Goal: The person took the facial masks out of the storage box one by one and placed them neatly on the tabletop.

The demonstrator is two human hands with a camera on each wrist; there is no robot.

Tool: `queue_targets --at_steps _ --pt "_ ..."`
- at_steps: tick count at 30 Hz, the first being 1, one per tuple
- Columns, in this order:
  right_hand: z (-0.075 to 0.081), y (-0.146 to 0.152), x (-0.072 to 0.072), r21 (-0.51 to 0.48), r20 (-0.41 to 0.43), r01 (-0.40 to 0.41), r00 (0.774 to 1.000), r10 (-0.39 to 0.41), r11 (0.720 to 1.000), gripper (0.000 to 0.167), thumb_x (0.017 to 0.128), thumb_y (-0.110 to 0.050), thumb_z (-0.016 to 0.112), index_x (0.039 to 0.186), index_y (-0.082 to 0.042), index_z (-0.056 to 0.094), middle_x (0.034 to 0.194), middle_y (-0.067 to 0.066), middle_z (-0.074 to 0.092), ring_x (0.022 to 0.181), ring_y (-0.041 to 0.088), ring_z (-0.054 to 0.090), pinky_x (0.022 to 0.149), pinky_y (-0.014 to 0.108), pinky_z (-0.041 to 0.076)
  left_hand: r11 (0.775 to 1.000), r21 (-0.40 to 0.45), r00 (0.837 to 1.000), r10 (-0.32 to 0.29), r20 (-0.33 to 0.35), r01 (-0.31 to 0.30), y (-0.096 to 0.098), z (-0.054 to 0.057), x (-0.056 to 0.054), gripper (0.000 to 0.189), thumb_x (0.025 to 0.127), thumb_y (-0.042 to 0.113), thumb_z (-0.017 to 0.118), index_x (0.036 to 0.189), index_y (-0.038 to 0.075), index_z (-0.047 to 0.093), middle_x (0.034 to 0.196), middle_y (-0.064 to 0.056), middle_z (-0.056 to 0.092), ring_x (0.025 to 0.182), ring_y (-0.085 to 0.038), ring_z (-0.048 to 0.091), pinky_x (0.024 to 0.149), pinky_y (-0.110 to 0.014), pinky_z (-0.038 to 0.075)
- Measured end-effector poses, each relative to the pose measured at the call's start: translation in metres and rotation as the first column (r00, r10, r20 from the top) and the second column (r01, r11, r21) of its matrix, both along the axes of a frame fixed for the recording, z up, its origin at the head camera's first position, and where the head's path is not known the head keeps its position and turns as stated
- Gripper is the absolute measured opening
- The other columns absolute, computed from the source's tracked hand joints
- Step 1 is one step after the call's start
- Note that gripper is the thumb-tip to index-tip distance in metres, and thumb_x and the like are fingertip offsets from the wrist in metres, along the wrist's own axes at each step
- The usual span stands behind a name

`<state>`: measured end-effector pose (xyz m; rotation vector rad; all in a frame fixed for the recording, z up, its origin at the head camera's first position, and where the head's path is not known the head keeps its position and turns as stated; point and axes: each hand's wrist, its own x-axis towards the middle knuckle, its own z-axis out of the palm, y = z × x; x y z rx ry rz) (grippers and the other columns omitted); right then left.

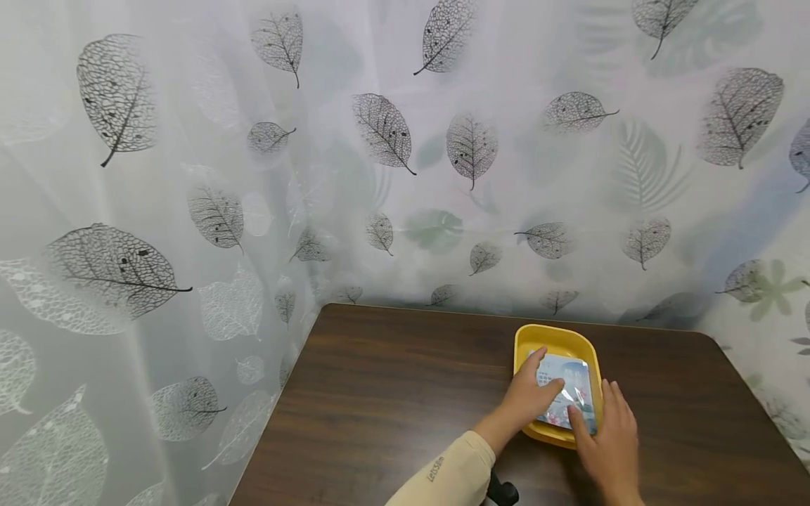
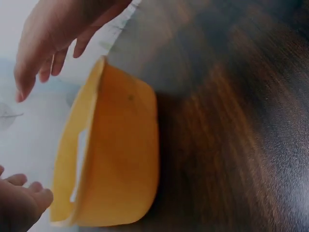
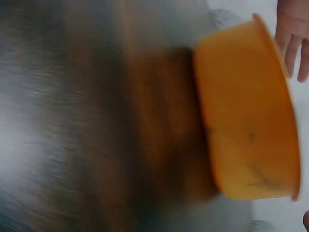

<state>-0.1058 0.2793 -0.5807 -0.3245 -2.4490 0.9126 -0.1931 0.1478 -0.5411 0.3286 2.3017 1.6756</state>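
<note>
A yellow plastic tub (image 1: 528, 341) stands on the table, and inside it lies a flat, shiny light-blue packet (image 1: 572, 379) printed with lettering and pink flowers. Over the tub's left side reaches my left hand (image 1: 528, 395), thumb and fingers spread apart above the packet. At the right rim is my right hand (image 1: 610, 446), its fingers extended along the outside and its thumb over the packet's lower corner. Neither hand is curled round anything. From the side, the left wrist view shows the tub wall (image 2: 123, 150) with a white edge of the packet inside.
The dark wood-grain table (image 1: 392, 393) has rounded far corners. Behind it and on the left hangs a pale curtain (image 1: 342, 176) with leaf prints. A black rounded object (image 1: 503, 492) shows beside the left sleeve (image 1: 452, 474) at the near edge of view.
</note>
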Motion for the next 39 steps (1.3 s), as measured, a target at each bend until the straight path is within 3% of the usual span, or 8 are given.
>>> queue_targets --at_steps 3,7,12,19,26,29,35,39 --pt "-0.014 -0.002 0.002 -0.1 -0.056 0.024 0.998 -0.03 0.995 0.078 0.093 -0.024 0.067 0.156 0.007 0.031 0.157 0.037 0.033 0.144 0.058 0.03 0.121 0.068 0.017 1.0 -0.015 1.0 -0.01 0.017 0.01 0.008 -0.005 0.001 0.063 0.092 0.037 0.068 0.151 0.036 0.045 0.154 0.014 0.048 0.143 -0.013 0.047 0.115 -0.042 0.043" --pt "-0.032 -0.004 0.005 -0.182 -0.07 0.058 0.995 -0.072 0.982 0.078 0.093 -0.022 0.068 0.156 0.006 0.031 0.16 0.037 0.028 0.145 0.059 0.026 0.12 0.071 0.014 1.0 -0.027 0.999 -0.008 0.043 0.009 0.017 -0.012 0.004 0.064 0.091 0.031 0.072 0.15 0.031 0.047 0.152 0.01 0.052 0.139 -0.014 0.051 0.114 -0.039 0.044" --pt "-0.048 -0.002 0.007 -0.3 0.046 0.105 0.994 -0.095 0.948 0.08 0.096 -0.027 0.066 0.16 0.0 0.027 0.167 0.029 0.019 0.151 0.056 0.02 0.12 0.072 0.013 0.999 -0.043 0.995 0.029 0.097 -0.025 0.027 -0.023 0.009 0.07 0.086 0.023 0.076 0.149 0.03 0.047 0.152 0.007 0.051 0.136 -0.013 0.052 0.114 -0.038 0.045" --pt "-0.05 -0.002 0.008 -0.48 0.197 0.154 0.978 -0.064 0.864 0.084 0.101 -0.039 0.059 0.166 -0.014 0.01 0.17 0.024 0.013 0.154 0.05 0.016 0.123 0.067 0.012 0.985 -0.154 0.994 0.086 0.07 -0.074 0.031 -0.027 0.008 0.074 0.079 0.024 0.079 0.147 0.028 0.049 0.159 -0.002 0.044 0.148 -0.023 0.039 0.118 -0.043 0.04" --pt "-0.054 -0.002 0.011 -0.529 0.225 0.183 0.972 -0.071 0.829 0.083 0.101 -0.044 0.057 0.166 -0.025 0.008 0.17 0.02 0.015 0.154 0.049 0.019 0.122 0.067 0.015 0.99 -0.085 0.987 0.124 0.105 -0.116 0.03 -0.03 0.007 0.075 0.078 0.017 0.078 0.147 0.023 0.05 0.161 -0.012 0.04 0.149 -0.03 0.038 0.118 -0.049 0.038" --pt "-0.056 -0.002 0.011 -0.534 0.219 0.18 0.973 -0.071 0.826 0.083 0.102 -0.044 0.056 0.166 -0.025 0.007 0.171 0.019 0.014 0.154 0.048 0.018 0.123 0.066 0.014 0.991 -0.067 0.986 0.124 0.113 -0.116 0.03 -0.03 0.006 0.074 0.078 0.017 0.078 0.147 0.022 0.05 0.158 -0.01 0.043 0.144 -0.027 0.045 0.116 -0.046 0.041" --pt "-0.057 0.0 0.011 -0.525 0.213 0.181 0.974 -0.078 0.832 0.083 0.102 -0.043 0.057 0.166 -0.026 0.007 0.171 0.017 0.015 0.154 0.046 0.018 0.124 0.064 0.014 0.988 -0.012 0.98 0.151 0.126 -0.151 0.033 -0.032 0.005 0.069 0.079 0.013 0.077 0.143 0.02 0.054 0.141 -0.002 0.055 0.116 -0.016 0.055 0.106 -0.038 0.047" --pt "-0.056 0.002 0.011 -0.528 0.208 0.174 0.975 -0.072 0.832 0.083 0.102 -0.042 0.058 0.166 -0.026 0.006 0.171 0.017 0.013 0.155 0.045 0.017 0.124 0.064 0.013 0.987 0.006 0.979 0.162 0.121 -0.164 0.036 -0.032 0.005 0.064 0.081 0.012 0.076 0.141 0.021 0.057 0.14 0.0 0.057 0.117 -0.015 0.055 0.108 -0.039 0.046"
